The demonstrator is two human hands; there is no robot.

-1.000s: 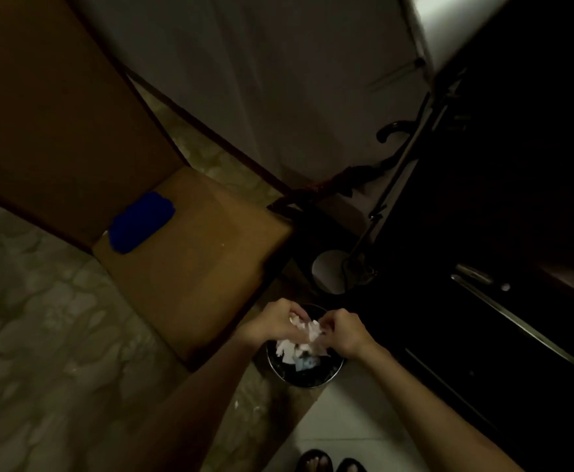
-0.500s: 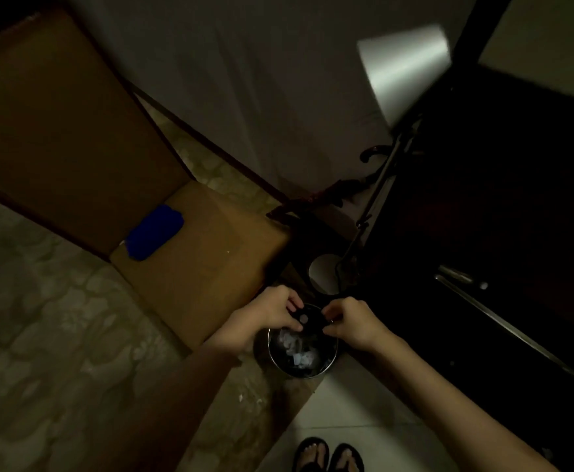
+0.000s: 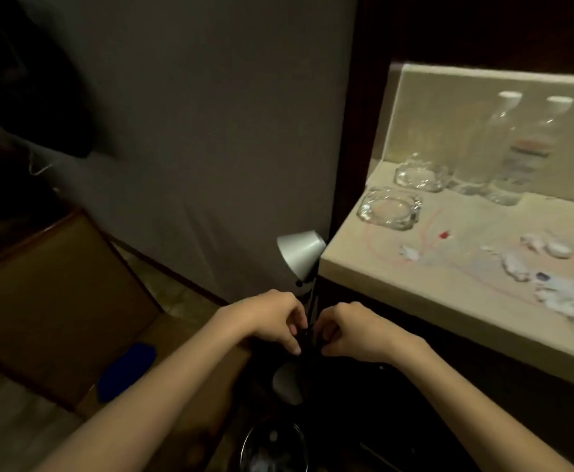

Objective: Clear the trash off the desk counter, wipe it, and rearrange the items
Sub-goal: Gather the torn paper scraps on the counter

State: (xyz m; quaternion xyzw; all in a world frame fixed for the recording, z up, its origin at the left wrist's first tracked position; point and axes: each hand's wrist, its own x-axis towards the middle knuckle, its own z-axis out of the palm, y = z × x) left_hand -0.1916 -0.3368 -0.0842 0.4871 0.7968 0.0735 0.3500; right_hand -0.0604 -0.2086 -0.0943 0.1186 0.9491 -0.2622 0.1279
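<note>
Hands curled, contents indiscernible.

A dim room: a grey wall rises behind a silver lamp shade. Left of the lamp stands a brown wooden chair on patterned flooring.

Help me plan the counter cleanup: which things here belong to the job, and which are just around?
Job: paper scraps; two glass ashtrays; two bottles; counter; bin.
Just around: lamp; chair; blue object.
</note>
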